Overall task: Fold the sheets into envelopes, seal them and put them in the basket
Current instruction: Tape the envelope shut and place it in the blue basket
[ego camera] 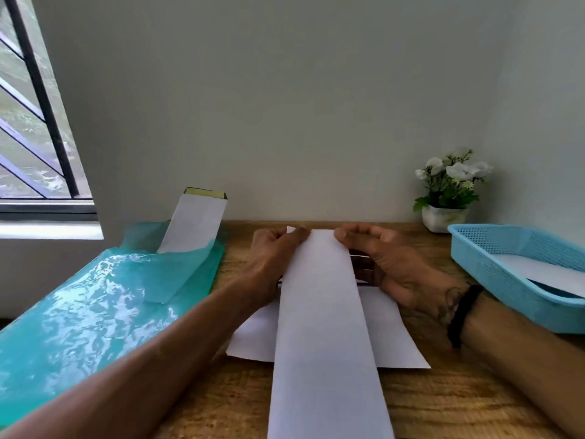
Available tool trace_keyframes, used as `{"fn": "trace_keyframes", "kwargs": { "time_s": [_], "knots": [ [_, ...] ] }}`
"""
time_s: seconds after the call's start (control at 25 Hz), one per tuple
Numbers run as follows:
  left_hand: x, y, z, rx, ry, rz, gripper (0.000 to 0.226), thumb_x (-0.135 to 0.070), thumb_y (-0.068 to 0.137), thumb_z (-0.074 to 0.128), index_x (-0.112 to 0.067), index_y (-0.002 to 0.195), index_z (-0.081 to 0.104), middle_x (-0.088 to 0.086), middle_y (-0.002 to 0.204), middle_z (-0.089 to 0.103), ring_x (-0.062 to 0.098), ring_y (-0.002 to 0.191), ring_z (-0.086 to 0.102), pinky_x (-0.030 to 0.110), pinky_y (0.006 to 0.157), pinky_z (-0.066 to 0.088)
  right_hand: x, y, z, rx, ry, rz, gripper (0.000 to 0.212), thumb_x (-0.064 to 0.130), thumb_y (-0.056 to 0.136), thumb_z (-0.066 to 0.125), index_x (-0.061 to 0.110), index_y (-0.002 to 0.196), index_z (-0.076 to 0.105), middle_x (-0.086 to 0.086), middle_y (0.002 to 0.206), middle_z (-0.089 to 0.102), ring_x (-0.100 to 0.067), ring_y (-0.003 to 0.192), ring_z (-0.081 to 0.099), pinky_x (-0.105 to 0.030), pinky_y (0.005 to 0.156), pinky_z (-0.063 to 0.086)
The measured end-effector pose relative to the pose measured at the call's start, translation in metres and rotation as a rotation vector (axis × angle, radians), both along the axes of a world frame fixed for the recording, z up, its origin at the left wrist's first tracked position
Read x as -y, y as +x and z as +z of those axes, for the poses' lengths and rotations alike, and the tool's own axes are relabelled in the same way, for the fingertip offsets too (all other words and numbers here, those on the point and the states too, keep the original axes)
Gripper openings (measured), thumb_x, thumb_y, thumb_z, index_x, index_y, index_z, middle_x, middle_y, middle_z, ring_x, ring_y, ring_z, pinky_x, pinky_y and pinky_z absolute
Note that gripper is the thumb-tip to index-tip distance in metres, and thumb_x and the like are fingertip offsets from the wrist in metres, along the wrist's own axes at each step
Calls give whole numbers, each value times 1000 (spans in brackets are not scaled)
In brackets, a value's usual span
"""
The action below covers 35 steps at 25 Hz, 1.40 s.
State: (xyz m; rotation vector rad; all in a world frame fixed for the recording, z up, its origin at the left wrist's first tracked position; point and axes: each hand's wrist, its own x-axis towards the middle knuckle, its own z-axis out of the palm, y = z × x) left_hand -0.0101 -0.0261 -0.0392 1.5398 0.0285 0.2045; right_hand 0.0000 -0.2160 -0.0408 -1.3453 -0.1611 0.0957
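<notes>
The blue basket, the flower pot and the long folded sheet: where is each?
blue basket [493, 264]: head view, on its near mesh wall.
flower pot [443, 218]: head view, on its white front.
long folded sheet [323, 327]: head view, mid-strip.

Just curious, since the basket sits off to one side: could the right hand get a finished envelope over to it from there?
Probably yes. The blue basket sits just beside the right hand on the wooden table, open-topped, with nothing between them; the hand now holds the folded sheet.
</notes>
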Motion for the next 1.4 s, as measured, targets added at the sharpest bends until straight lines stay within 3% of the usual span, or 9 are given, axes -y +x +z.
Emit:
{"fn": "trace_keyframes", "kwargs": {
  "time_s": [0.16,0.28,0.4,0.52,0.68,0.88,1.04,1.2,1.4],
  "knots": [
    [-24,16,3,34,-78,200,26,-35,95,74,-13,85,68,10,89,73,31,88,73,43,77,64,5,-15,15,-96,-204,363,45,11,82,80,11,126,68,-19,119,76,-32,99,75,-40,82,65],
    [-31,26,4,41,-96,193,31,-43,96,70,-13,97,68,10,101,73,29,97,70,39,78,61,4,-13,16,-80,-183,292,50,-1,79,80,4,126,64,-20,115,77,-31,94,77,-38,76,66],
    [-33,25,-2,185,505,235,61,-61,95,60,-25,143,52,2,133,60,24,120,60,43,103,50,3,-10,11,-26,-276,82,55,4,72,89,1,122,65,-17,99,81,-31,85,80,-37,68,66],
    [-23,13,-7,429,963,56,43,-53,103,52,-28,138,61,0,141,61,20,129,55,34,103,43,9,-3,13,189,-676,-160,36,22,76,91,9,103,70,-10,82,81,-21,67,78,-28,56,61],
    [-10,8,-16,352,1236,-107,48,-61,103,43,-32,136,64,-6,149,57,18,134,53,44,113,42,45,9,37,530,-1154,-467,20,24,88,79,18,106,74,-1,104,77,-10,87,70,-22,74,53],
    [-14,11,-22,343,1198,-120,48,-65,99,45,-35,127,68,-9,139,66,18,125,61,43,108,47,78,24,39,272,-1551,-119,76,36,71,91,28,138,57,2,130,64,-18,110,63,-35,94,55],
    [-10,5,-11,492,1099,-24,36,-49,102,56,-27,127,71,-5,133,70,16,118,65,33,99,51,78,26,33,346,-1396,-145,63,23,74,91,24,131,64,2,123,72,-11,100,67,-25,84,53],
    [-2,0,3,499,816,-9,35,-60,93,62,-35,115,74,-20,102,74,-7,93,67,10,74,54,52,9,35,584,-800,-183,65,24,69,96,25,128,68,10,114,75,-3,99,74,-25,89,62],
    [10,-7,11,439,453,-107,42,-66,83,69,-35,109,75,-13,94,79,4,87,76,34,82,65,10,-14,24,865,-647,-299,49,50,73,79,30,116,70,21,111,72,4,99,70,-9,81,56]
  ]
}}
